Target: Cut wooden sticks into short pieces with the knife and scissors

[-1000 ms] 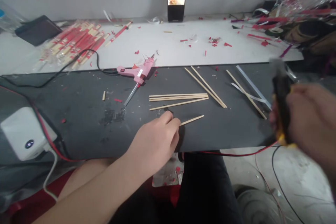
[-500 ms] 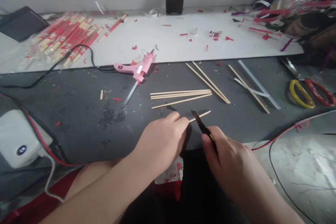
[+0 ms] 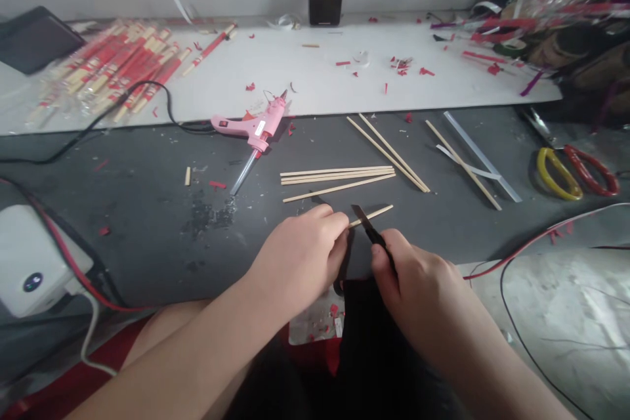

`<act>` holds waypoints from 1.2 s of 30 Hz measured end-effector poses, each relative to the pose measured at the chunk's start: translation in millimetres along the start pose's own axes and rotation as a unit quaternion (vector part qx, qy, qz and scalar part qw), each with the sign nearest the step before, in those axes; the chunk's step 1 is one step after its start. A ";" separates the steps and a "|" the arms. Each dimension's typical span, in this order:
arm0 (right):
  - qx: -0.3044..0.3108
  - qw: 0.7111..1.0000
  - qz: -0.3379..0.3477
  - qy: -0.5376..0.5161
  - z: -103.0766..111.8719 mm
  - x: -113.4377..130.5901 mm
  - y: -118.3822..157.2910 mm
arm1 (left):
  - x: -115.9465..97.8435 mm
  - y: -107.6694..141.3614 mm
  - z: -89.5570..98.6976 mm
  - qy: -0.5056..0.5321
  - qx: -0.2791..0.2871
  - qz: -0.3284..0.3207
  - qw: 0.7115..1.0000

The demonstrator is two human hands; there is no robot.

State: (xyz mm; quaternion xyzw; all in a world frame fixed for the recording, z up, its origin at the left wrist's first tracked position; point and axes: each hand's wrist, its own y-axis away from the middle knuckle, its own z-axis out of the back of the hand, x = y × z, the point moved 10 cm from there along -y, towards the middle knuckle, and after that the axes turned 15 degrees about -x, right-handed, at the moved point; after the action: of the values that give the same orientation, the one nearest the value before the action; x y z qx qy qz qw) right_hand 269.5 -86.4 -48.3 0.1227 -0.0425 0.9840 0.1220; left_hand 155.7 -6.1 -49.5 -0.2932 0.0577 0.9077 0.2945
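Pinched in my left hand (image 3: pixel 312 239) is a thin wooden stick (image 3: pixel 381 211), its free end pointing right just above or on the grey table. My right hand (image 3: pixel 413 269) is closed round a utility knife (image 3: pixel 373 233) with a black handle, and the dark blade crosses the stick just right of my left fingers. Just beyond lie several loose sticks (image 3: pixel 337 177) side by side. Two more sticks (image 3: pixel 388 154) slant to their right. Farther right, another stick (image 3: pixel 465 167) lies across a white strip (image 3: pixel 445 152), beside a clear glue stick (image 3: pixel 482 156).
A pink glue gun (image 3: pixel 256 128) with its cord lies left of centre. Scissors (image 3: pixel 558 174) with yellow and red handles rest at the right. Packed chopsticks (image 3: pixel 113 65), a propped phone (image 3: pixel 325 6) and red scraps (image 3: pixel 402 65) are on the white board. A white box (image 3: pixel 37 262) stands left.
The knife and my right hand have shifted slightly left, bringing the blade closer to my left fingers on the stick. The whole view has moved a little.
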 end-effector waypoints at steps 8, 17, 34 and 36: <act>0.002 1.000 0.005 0.008 -3.9 -1.2 -0.2 | -0.1 -0.9 -0.6 0.004 0.002 -0.004 1.000; 0.033 0.995 0.033 0.090 -5.7 11.7 -1.8 | -6.0 -1.5 -4.3 -0.049 -0.002 -0.019 0.999; 0.120 0.969 0.112 0.184 -12.5 20.9 4.2 | -13.4 -7.8 -7.9 -0.023 0.031 -0.075 0.996; 0.127 0.963 0.139 0.193 -11.9 25.7 -1.4 | -12.8 -8.5 -6.7 -0.017 0.027 -0.077 0.997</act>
State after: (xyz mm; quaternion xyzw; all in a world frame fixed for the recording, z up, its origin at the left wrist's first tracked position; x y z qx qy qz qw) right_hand 242.9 -77.8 -53.2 -0.0623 0.0902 0.9936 -0.0262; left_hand 172.2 -7.4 -47.2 -0.2730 0.0546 0.8855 0.3720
